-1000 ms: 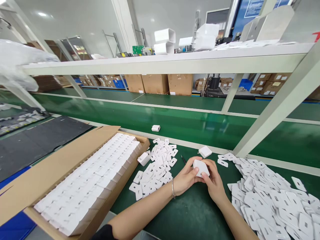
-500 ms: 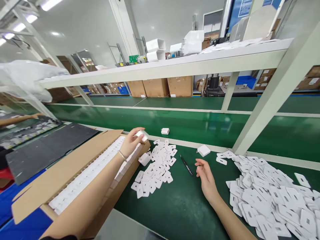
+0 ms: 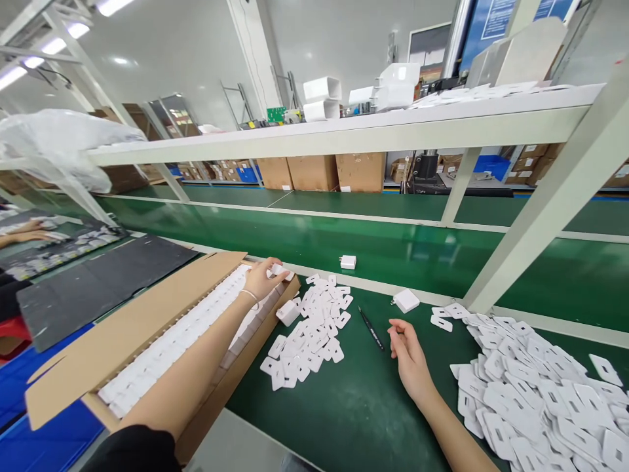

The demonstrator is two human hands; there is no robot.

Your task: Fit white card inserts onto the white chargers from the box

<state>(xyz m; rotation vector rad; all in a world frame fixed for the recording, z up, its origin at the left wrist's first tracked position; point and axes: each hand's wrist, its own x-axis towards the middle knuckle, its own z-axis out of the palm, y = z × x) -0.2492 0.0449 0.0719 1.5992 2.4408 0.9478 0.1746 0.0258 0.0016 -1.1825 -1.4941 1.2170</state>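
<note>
My left hand is at the far end of a long cardboard box, its fingers closed on a white charger. Rows of white chargers fill the box, partly hidden under my left forearm. My right hand hovers over the green table, palm inward, fingers loosely bent and apart, with nothing visible in it. Nearest to it lie a black pen-like tool and a white charger with metal prongs. Another charger sits against the box's right side.
Flat white pieces with slots form a small pile beside the box and a large heap at right. One charger rests on the green belt. A slanted shelf post stands at right. Another person's hands work at far left.
My left hand has lowered the charger into the far end of the box. The charger on the belt has shifted right. My right hand stays nearly where it was.
</note>
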